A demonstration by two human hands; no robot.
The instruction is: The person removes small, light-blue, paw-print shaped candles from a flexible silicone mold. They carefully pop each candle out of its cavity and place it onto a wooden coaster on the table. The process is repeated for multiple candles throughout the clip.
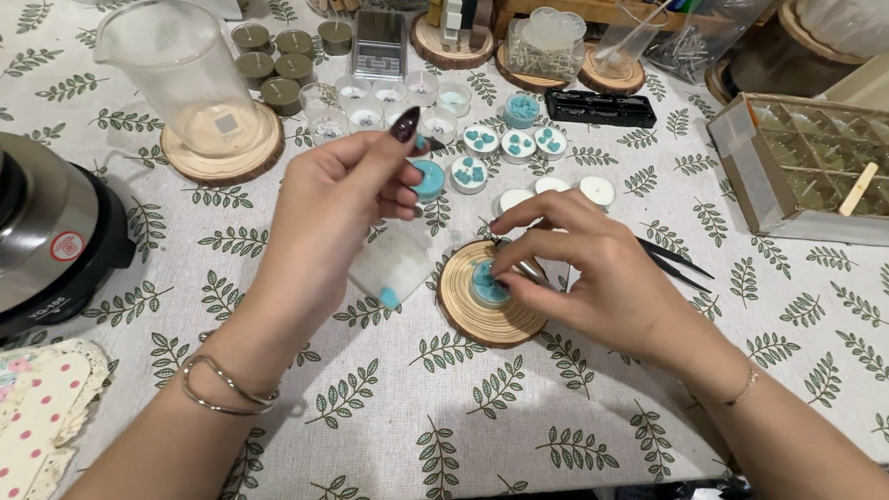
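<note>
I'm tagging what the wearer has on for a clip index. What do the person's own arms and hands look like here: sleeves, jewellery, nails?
Both forearms are bare, with no sleeves in view. The left hand has long, pointed nails painted a dark glossy colour, and its wrist carries thin silver-coloured bangles. The right hand has a fine chain bracelet at the wrist. No rings, gloves or watch can be seen.

1. A tablecloth [389, 417], pale with a green leaf-sprig print, covers the whole table.
2. Above the cloth's far edge stand wooden crates [593, 11].
3. Even, soft light falls across the tablecloth, with faint shadows.
</note>
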